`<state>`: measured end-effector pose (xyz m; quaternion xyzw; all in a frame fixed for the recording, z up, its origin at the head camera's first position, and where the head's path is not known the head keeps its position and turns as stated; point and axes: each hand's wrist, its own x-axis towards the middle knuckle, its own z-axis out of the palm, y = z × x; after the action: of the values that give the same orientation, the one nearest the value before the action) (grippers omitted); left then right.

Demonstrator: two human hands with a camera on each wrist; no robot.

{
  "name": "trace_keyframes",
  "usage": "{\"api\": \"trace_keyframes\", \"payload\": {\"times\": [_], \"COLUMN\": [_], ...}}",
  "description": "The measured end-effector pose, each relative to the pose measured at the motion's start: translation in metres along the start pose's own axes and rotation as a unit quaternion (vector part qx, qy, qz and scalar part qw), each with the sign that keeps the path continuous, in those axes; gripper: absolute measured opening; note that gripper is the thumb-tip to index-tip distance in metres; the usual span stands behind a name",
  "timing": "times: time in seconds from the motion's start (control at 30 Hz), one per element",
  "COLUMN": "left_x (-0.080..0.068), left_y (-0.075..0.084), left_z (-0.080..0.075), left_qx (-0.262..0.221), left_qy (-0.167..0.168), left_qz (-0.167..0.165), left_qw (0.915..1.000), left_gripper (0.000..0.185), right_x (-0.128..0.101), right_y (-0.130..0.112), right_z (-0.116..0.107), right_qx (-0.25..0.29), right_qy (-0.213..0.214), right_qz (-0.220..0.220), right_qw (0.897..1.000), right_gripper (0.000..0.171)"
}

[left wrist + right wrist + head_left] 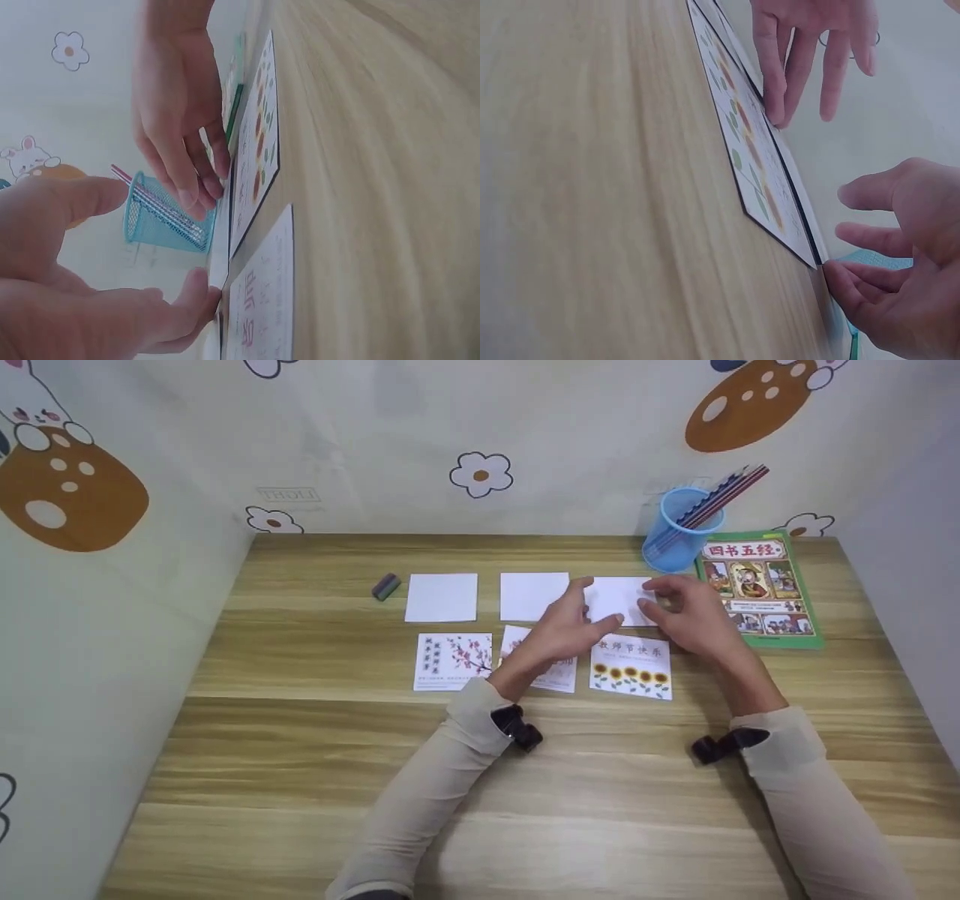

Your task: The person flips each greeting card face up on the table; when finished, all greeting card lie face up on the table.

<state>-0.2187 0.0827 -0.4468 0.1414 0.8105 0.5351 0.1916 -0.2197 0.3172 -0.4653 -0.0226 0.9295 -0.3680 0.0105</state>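
Note:
In the head view, three blank white cards form a back row. My hands frame the rightmost blank card (619, 600). My left hand (564, 626) is at its left edge, and my right hand (694, 615) at its right edge. Both wrist views show loosely spread fingers, with some fingertips low at the card edges; neither hand visibly pinches anything. A card with sunflowers (630, 679) lies in front. Beside it, my left forearm and hand partly cover a printed card (561, 671). Farther left lies a card with red blossoms (454, 660).
The other blank cards, a middle card (529, 596) and a left card (441, 598), lie beside a small dark eraser-like block (386, 586). A blue mesh cup (671, 547) of pencils stands at the back right, next to a green-bordered book (799, 622). Walls edge the wooden table (300, 765).

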Motion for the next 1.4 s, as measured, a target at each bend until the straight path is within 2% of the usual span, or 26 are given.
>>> {"api": "trace_keyframes", "payload": {"times": [0.2,0.37,0.5,0.7,0.87,1.0,1.13,1.27,1.4], "left_x": [0.002,0.002,0.003,0.006,0.006,0.006,0.007,0.008,0.008], "left_y": [-0.002,0.000,0.001,0.001,0.003,0.005,0.006,0.004,0.002], "left_z": [-0.002,-0.006,-0.009,-0.009,-0.006,-0.004,-0.003,-0.002,-0.001], "left_qx": [-0.093,-0.188,-0.235,-0.252,-0.266,-0.268,-0.269,-0.249,-0.216], "left_qy": [0.025,0.018,0.019,0.032,0.007,-0.021,-0.037,-0.053,-0.083], "left_qz": [-0.021,-0.029,-0.025,0.008,0.044,0.052,0.052,0.044,0.027], "left_qw": [0.9951,0.9815,0.9714,0.9671,0.9628,0.9619,0.9611,0.9660,0.9725], "left_gripper": [0.081,0.078,0.073,0.061,0.053,0.047,0.047,0.054,0.060], "right_x": [-0.001,0.000,0.001,0.001,-0.002,-0.004,-0.005,-0.007,-0.008], "right_y": [-0.001,-0.002,-0.003,-0.010,-0.021,-0.027,-0.031,-0.033,-0.033], "right_z": [0.000,0.001,0.002,0.004,0.005,0.007,0.007,0.005,0.004], "right_qx": [-0.002,-0.003,-0.001,0.002,-0.003,0.013,0.049,0.070,0.088], "right_qy": [-0.002,-0.008,-0.005,-0.015,-0.021,-0.020,0.020,0.077,0.125], "right_qz": [0.009,0.016,0.003,-0.020,-0.034,-0.059,-0.073,-0.090,-0.106], "right_qw": [1.000,1.000,1.000,1.000,0.999,0.998,0.996,0.990,0.982], "right_gripper": [0.047,0.057,0.062,0.065,0.068,0.063,0.053,0.041,0.033]}}
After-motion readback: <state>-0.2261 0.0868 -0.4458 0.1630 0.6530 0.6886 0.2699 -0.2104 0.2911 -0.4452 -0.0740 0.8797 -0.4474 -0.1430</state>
